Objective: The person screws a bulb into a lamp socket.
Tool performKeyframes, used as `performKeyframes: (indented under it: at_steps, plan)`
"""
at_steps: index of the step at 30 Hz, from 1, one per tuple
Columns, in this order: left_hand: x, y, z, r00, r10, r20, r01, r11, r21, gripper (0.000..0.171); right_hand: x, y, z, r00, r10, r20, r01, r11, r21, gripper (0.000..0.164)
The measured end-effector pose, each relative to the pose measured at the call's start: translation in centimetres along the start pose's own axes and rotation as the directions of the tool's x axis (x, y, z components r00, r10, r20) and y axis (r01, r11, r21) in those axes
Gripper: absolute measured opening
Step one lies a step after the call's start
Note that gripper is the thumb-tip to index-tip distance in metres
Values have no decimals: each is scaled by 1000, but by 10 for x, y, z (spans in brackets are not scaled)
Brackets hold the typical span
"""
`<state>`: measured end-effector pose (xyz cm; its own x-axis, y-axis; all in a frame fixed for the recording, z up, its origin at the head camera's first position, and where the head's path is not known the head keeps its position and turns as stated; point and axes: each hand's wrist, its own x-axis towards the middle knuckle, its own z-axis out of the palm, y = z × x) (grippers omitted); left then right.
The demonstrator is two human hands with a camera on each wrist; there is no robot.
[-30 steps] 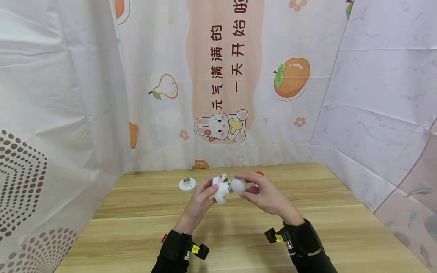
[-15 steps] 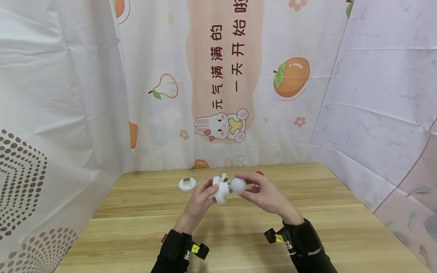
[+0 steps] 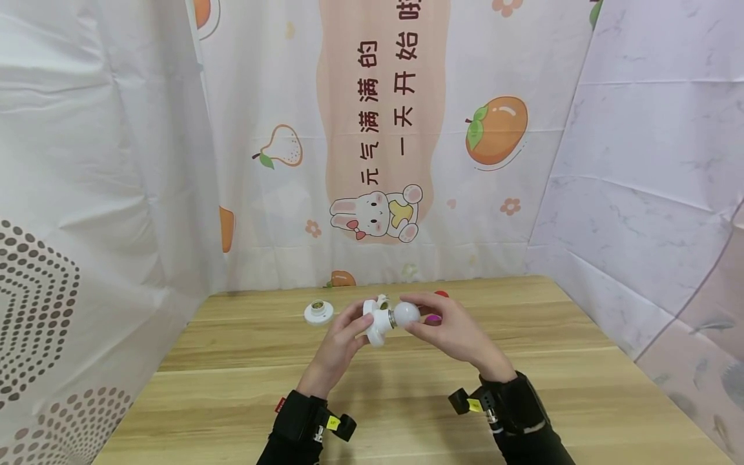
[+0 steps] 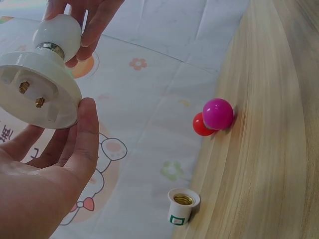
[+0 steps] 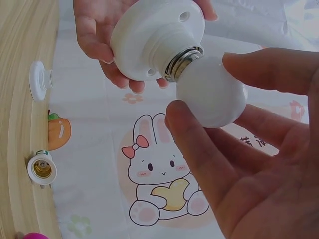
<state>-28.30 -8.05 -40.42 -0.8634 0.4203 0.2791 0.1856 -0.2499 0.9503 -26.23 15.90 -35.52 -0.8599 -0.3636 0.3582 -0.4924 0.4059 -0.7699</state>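
A white round lamp holder (image 3: 378, 324) is gripped by its base in my left hand (image 3: 344, 342), lifted above the table and tipped sideways. In the left wrist view, brass screws show on the underside of its base. My right hand (image 3: 456, 330) pinches a white light bulb (image 5: 212, 92) between thumb and fingers. The metal screw cap (image 5: 183, 63) of the bulb sits at the mouth of the holder, with several bright threads still showing outside it. How deep the cap reaches inside is hidden.
On the wooden table (image 3: 232, 349), another round lamp holder (image 3: 318, 313) stands at the back left. A smaller white socket (image 4: 182, 204) stands behind the hands. A magenta bulb (image 4: 218, 114) and a red bulb (image 4: 203, 124) lie at the back right. Printed curtains (image 3: 279, 213) hang behind.
The fingers of my right hand have shifted slightly around the bulb. My left hand and the lamp holder stay almost where they were.
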Motion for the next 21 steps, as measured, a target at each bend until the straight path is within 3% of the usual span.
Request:
performKeyframes:
  at_steps: [13,21]
  plan:
    - [0,-1,-1,1000,9,9,-10,1000,10,51,1,1,0,1000,26,6,-26,1000,8,45]
    - [0,-2,-1,999,21,25,-22,1000,16,52,1,2,2,998,55,40,-59,991,120,43]
